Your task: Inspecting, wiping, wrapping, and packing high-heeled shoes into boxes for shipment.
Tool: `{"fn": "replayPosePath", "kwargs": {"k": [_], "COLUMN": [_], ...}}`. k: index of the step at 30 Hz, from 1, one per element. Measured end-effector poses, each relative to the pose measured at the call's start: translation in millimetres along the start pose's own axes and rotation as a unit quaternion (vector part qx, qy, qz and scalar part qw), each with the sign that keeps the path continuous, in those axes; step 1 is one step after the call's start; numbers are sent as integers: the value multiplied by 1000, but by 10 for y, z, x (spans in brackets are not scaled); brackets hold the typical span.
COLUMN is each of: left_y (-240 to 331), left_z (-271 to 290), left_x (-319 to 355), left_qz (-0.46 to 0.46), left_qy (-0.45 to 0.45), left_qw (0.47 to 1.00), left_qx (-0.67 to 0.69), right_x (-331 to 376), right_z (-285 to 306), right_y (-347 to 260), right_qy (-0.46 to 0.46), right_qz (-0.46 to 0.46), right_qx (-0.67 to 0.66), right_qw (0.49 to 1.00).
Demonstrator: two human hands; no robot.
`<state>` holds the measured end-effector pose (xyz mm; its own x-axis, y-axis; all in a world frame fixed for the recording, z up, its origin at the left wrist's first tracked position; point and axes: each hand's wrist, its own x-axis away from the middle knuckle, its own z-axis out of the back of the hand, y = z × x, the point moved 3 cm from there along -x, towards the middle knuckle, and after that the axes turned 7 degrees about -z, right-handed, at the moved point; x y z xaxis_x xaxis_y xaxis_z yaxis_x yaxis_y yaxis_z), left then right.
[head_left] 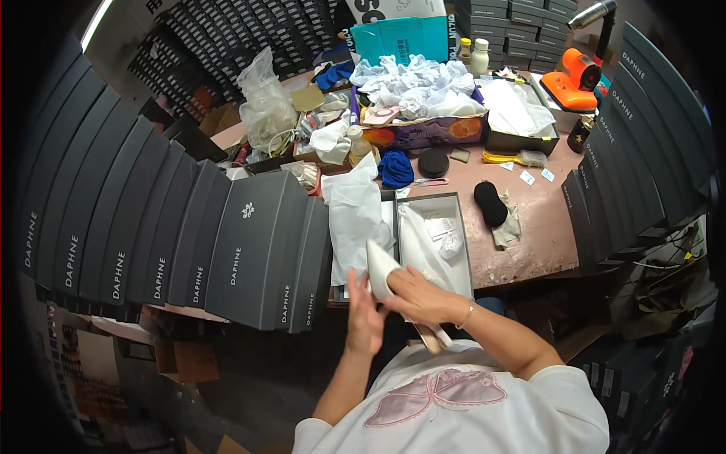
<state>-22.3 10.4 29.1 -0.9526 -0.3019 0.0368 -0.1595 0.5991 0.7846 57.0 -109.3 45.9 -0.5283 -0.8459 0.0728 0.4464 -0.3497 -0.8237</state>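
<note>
A white pointed-toe shoe [383, 263] is held just in front of my body, its toe pointing away from me. My right hand [425, 298] grips it, with the fingers reaching into its opening; the tan sole and a pale strap show below the wrist. Beside the shoe's left side is my left hand [364, 319], fingers stretched upward and apart; whether it touches the shoe is hard to tell. Beyond the hands lies an open grey shoebox [463, 253] lined with white paper, holding a small crumpled wad. White tissue paper [352, 219] covers its left part.
Stacked dark shoeboxes [253, 250] wall the left side, and another stack [635, 144] leans at right. On the pink table [541, 234] are a black oval pad [490, 204], a blue cloth [395, 169], a yellow-handled brush [516, 159] and a carton [423, 133] of crumpled paper.
</note>
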Motion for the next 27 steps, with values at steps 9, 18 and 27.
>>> {"fn": "replayPosePath", "kwargs": {"k": [9,18,27], "left_y": [-446,-352,-447], "left_z": [402,329,110], "left_x": [-205,-83,-193], "left_qz": [133,135,194], "left_qy": [134,66,-32], "left_qw": [980,988,980], "left_qx": [-67,-46,-8], "right_x": [132,724,506], "right_z": [-696,-377,-173], "right_y": [236,-45,269], "right_qy": [65,22,-8], "right_qz": [130,50,-18], "right_qx": [92,-112,-12], "right_qw": [985,992,1000]}}
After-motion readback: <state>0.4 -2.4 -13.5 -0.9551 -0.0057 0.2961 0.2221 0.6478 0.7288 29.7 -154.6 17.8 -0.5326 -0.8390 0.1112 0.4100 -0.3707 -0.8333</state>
